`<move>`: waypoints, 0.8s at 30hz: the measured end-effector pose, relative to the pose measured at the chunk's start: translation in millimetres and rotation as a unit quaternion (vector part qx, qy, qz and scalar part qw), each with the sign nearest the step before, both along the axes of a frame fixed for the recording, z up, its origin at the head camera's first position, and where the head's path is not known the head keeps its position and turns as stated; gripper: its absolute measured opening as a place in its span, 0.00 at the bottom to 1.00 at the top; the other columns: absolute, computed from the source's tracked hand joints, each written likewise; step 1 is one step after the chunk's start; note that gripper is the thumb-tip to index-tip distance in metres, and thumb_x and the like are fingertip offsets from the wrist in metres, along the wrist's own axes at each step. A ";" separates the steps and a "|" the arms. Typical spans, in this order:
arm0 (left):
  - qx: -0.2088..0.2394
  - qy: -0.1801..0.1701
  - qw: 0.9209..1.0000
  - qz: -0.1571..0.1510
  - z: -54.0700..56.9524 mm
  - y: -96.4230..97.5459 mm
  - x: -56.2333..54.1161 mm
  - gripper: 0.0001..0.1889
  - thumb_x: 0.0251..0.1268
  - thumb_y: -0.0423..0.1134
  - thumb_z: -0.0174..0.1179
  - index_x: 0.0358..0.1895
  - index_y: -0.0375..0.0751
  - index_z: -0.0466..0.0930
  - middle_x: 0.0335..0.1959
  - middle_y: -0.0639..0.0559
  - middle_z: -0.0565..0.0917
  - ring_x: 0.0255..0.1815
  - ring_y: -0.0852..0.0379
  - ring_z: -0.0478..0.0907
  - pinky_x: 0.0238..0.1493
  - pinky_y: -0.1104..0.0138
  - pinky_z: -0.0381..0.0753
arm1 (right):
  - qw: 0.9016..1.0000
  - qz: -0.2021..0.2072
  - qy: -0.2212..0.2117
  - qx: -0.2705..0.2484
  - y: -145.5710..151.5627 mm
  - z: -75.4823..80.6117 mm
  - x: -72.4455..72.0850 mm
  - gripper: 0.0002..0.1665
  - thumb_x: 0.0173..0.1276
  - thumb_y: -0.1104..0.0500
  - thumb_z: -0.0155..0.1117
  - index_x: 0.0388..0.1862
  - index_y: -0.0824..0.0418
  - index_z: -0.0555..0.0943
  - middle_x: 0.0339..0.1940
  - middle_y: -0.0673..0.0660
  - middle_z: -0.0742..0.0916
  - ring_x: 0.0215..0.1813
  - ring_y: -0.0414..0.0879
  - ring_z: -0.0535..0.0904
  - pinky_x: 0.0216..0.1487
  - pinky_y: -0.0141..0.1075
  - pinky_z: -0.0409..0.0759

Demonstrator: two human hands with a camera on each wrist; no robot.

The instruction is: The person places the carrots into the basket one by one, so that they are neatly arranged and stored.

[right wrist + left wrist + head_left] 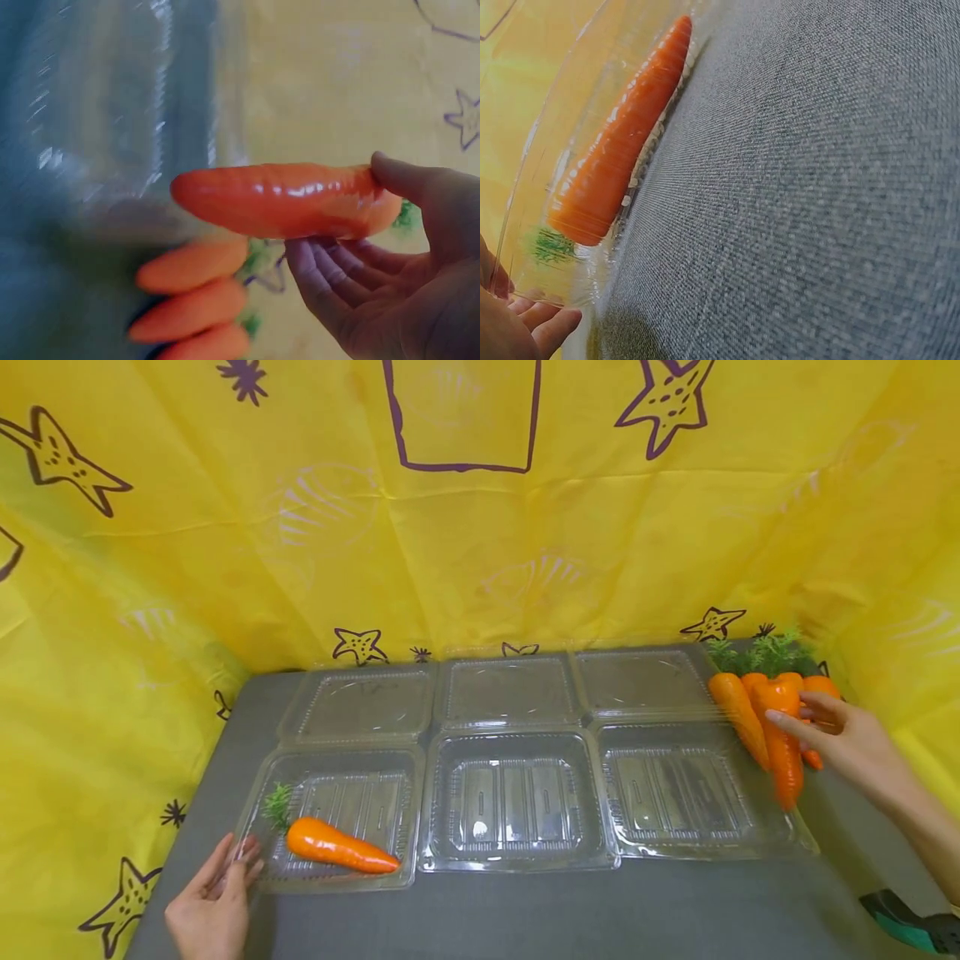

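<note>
My right hand (847, 739) holds a shiny orange carrot (782, 752) with its tip pointing down, over the right end of the container row. In the right wrist view the thumb lies on one side of this carrot (285, 199) and the fingers on the other. Several more carrots (195, 266) lie beyond it, partly covered in the head view. With thumb and fingers, my left hand (213, 897) grips the left edge of the left clear plastic container (337, 885). Inside that container lies one carrot (333, 843) with a green top (277, 804), its tip toward the front right corner.
The middle container (517, 863) and right container (697, 852) stand in the same row with their lids (510, 689) folded back. A yellow patterned cloth (465, 552) hangs behind the grey table (540, 918). A black and green object (903, 927) is at the lower right.
</note>
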State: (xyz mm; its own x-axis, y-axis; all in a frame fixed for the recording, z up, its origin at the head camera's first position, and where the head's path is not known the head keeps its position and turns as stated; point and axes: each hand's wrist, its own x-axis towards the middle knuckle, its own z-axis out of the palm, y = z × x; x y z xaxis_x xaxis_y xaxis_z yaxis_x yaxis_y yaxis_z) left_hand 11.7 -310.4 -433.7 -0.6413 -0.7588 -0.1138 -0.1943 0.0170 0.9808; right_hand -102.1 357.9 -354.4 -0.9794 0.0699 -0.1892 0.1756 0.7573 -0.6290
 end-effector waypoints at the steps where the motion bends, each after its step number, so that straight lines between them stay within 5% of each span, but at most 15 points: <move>1: 0.004 0.004 1.000 -0.002 -0.3 0.2 -0.2 0.22 0.66 0.22 0.54 0.64 0.23 0.70 0.26 0.73 0.83 0.29 0.75 0.83 0.33 0.80 0.81 | 1.000 -0.003 -0.012 0.005 4.7 -2.2 3.0 0.48 0.73 0.43 0.57 0.73 0.77 0.56 0.61 0.82 0.71 0.52 0.56 0.80 0.30 0.22 0.69; 3: 0.014 0.019 1.000 -0.005 -0.9 0.5 -0.7 0.22 0.66 0.21 0.54 0.64 0.22 0.70 0.26 0.71 0.84 0.30 0.74 0.83 0.33 0.79 0.82 | 0.999 -0.003 -0.037 0.017 11.9 -5.4 8.4 0.50 0.73 0.42 0.56 0.73 0.80 0.53 0.62 0.84 0.69 0.57 0.75 0.71 0.31 0.26 0.72; 11: 0.020 0.038 0.999 -0.012 -2.1 2.7 -1.9 0.22 0.66 0.21 0.52 0.63 0.20 0.69 0.27 0.69 0.85 0.30 0.72 0.84 0.33 0.78 0.82 | 0.998 -0.002 -0.048 0.041 32.7 -14.1 24.0 0.50 0.73 0.42 0.55 0.72 0.81 0.53 0.62 0.85 0.68 0.56 0.77 0.69 0.30 0.25 0.67; 15: 0.018 0.038 0.999 -0.010 -2.5 2.8 -2.6 0.21 0.66 0.21 0.51 0.63 0.21 0.70 0.27 0.69 0.85 0.30 0.72 0.84 0.34 0.78 0.82 | 0.996 0.003 -0.068 0.059 43.1 -22.1 30.7 0.52 0.74 0.41 0.53 0.70 0.85 0.52 0.61 0.87 0.66 0.58 0.82 0.64 0.41 0.45 0.78; 18: 0.018 0.036 0.999 -0.009 -2.9 2.6 -2.3 0.22 0.66 0.21 0.51 0.64 0.22 0.70 0.28 0.69 0.85 0.30 0.72 0.84 0.34 0.78 0.82 | 0.992 0.016 -0.098 0.076 49.1 -31.2 37.0 0.53 0.74 0.38 0.50 0.69 0.86 0.51 0.60 0.87 0.66 0.57 0.83 0.65 0.44 0.64 0.74; 24: 0.034 0.025 0.999 -0.013 -0.7 2.5 0.0 0.23 0.67 0.22 0.53 0.65 0.23 0.69 0.29 0.68 0.86 0.32 0.71 0.84 0.35 0.77 0.82 | 0.986 0.034 -0.150 0.071 48.0 -49.6 45.0 0.54 0.75 0.36 0.46 0.69 0.86 0.53 0.58 0.87 0.70 0.56 0.83 0.66 0.44 0.65 0.74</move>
